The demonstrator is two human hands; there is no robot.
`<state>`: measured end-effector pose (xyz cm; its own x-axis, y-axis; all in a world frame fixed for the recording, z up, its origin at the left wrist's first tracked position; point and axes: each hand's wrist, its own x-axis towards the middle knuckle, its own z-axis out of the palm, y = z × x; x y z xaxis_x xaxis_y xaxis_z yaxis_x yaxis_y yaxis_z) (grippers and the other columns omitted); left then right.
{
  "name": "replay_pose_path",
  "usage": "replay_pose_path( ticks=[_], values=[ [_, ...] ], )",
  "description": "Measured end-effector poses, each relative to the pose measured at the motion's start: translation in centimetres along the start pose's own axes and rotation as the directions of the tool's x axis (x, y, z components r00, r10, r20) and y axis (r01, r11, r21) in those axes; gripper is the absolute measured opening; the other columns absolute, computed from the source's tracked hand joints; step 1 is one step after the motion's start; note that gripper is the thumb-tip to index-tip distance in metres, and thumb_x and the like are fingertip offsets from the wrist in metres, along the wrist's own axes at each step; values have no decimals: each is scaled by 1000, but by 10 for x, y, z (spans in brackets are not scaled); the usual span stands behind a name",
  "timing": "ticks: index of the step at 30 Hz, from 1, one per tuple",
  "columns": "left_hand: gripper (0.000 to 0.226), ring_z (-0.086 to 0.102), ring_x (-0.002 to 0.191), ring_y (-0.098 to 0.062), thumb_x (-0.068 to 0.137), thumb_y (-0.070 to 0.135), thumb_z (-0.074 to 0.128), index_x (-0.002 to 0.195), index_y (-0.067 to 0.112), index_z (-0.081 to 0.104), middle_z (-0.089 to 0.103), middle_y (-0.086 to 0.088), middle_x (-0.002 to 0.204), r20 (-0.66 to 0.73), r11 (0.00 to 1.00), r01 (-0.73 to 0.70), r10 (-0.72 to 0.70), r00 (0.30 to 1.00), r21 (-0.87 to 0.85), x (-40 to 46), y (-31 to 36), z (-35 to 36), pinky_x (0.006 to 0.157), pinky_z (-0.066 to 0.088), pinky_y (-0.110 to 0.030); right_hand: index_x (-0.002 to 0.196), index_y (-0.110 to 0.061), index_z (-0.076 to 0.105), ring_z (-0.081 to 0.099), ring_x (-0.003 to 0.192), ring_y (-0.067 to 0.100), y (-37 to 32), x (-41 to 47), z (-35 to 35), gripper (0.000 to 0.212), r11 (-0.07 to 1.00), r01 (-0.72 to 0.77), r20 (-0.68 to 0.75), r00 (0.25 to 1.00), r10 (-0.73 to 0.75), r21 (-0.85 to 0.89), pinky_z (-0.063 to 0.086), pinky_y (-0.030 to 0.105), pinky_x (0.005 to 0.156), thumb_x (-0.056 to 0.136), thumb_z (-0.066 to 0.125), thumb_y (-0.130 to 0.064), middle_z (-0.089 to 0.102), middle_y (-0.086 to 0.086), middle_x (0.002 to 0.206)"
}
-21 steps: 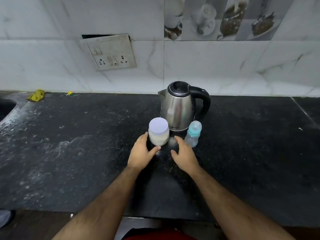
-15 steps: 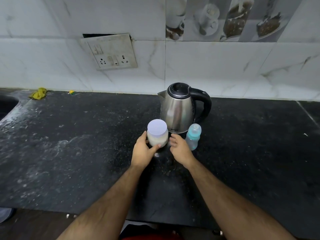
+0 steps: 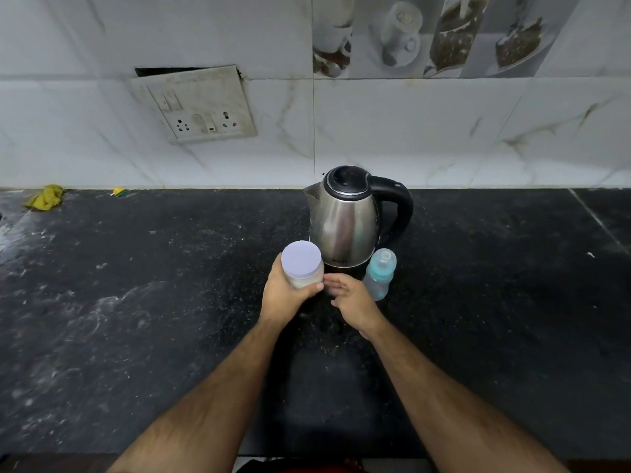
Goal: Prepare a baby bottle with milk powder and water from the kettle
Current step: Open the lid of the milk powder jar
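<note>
Nearest the viewer, the left hand [image 3: 285, 295] wraps its fingers and thumb around the lower wall of the jar [image 3: 302, 266], which sits at the centre of the counter [image 3: 136, 319]. The right hand [image 3: 351, 297] lies just right of the jar with fingers extended and relaxed, grasping nothing; whether its fingertips touch the jar cannot be determined.

The jar appears to be a translucent plastic type with a flat pale lid [image 3: 301, 258] and a pale powder fill. It is probably light and rigid, with smooth walls that may slip. Grip the body low with one hand and take the lid at its rim with the other.

Just right and slightly farther stands the bottle [image 3: 379, 276], upright, teat on. It is small, light, and probably easy to tip; hold it around the body.

Farther back stands the kettle [image 3: 345, 220], steel, likely heavy if filled and possibly hot. Lift it only by the black handle [image 3: 401, 206] on its right.
</note>
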<state>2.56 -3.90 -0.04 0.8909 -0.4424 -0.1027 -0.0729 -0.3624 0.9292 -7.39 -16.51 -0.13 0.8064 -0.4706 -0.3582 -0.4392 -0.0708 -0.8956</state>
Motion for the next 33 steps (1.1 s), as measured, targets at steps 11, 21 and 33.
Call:
replay_pose_path(
  ticks=[11,21,33],
  values=[
    [82,68,110,-17,51,40,89,126,20,61,72,2,117,350,970,101,-18,937,-221,25,23,-46,94,56,-38,149,-10,36,54,121,13,-18,-15,-6,80,992,96,20,995,-98,81,51,14,87,81,74,7,51,5,139],
    [44,70,104,-19,87,12,70,130,17,59,73,-4,112,525,960,70,88,846,-273,15,76,-72,80,58,-34,143,-20,40,60,120,12,-62,-40,0,90,929,310,21,947,-321,203,54,32,95,69,85,2,60,-1,131],
    [87,50,131,-15,81,37,74,152,13,30,50,-6,146,551,972,-112,209,808,-204,27,129,-96,105,43,-23,109,-28,55,69,96,2,-85,-69,18,58,893,390,-166,918,-359,225,56,23,80,70,84,4,73,-12,99]
  ],
)
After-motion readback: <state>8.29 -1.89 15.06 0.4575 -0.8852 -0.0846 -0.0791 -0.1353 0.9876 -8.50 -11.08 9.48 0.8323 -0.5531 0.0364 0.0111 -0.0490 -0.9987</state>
